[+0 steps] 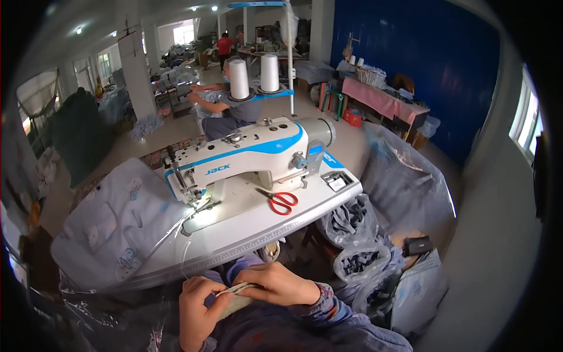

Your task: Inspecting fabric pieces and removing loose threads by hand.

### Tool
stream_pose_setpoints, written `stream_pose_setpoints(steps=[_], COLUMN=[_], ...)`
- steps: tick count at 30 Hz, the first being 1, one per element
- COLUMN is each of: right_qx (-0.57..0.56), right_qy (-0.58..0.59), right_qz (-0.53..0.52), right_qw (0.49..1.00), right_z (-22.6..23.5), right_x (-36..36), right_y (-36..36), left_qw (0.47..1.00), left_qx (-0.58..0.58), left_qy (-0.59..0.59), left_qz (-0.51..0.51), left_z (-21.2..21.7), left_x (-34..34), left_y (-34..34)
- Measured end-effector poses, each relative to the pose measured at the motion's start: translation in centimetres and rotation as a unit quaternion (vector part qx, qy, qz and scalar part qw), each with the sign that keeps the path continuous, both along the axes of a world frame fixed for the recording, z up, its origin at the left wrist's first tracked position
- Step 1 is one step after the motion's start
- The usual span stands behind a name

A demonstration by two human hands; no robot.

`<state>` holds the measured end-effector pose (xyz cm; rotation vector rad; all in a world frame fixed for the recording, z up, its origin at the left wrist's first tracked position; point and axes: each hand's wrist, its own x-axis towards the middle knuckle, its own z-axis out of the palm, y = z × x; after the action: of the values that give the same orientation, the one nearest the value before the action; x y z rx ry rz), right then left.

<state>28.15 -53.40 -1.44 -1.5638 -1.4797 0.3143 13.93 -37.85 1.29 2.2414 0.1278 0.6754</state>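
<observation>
Low at the front edge of the table, over my lap, my left hand [200, 308] and my right hand [280, 285] pinch a small folded piece of pale greenish cloth [234, 305] between thumbs and fingers. Its lower part hangs below my fingers. Beyond them stands a white and blue sewing machine [240, 149], its lamp lit over the needle area. Red-handled scissors [282, 203] lie on the white machine table [234, 246]. Pale grey printed fabric [117, 217] covers the table's left end.
Two white thread cones [239, 79] stand behind the machine. Clear plastic bags of dark strips [347, 220] and a large plastic-wrapped bundle [407, 170] crowd the right side. Another person [231, 111] sits beyond the machine, handling material. A pink-covered table [381, 100] stands by the blue wall.
</observation>
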Motion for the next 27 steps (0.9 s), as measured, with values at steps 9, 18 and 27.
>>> stream_pose_setpoints(steps=[9,18,27], right_qx=[0.052,0.068,0.059], right_qy=[0.008,0.027,0.065], right_qz=[0.033,0.127,0.067], right_qw=[0.998,0.989,0.994], right_z=[-1.5,-0.8,-1.1], right_x=[-2.2,-4.5,-7.0], right_y=[-3.3,-6.0,-6.5], left_qw=[0.999,0.94,0.848], left_qx=[0.02,-0.261,-0.482], left_qy=[0.018,0.105,-0.101], left_qz=[-0.046,-0.191,-0.195], left_z=[-1.3,-2.7,-5.4], left_x=[-2.4,-5.2,-7.2], left_y=[-2.4,-2.8,-3.1])
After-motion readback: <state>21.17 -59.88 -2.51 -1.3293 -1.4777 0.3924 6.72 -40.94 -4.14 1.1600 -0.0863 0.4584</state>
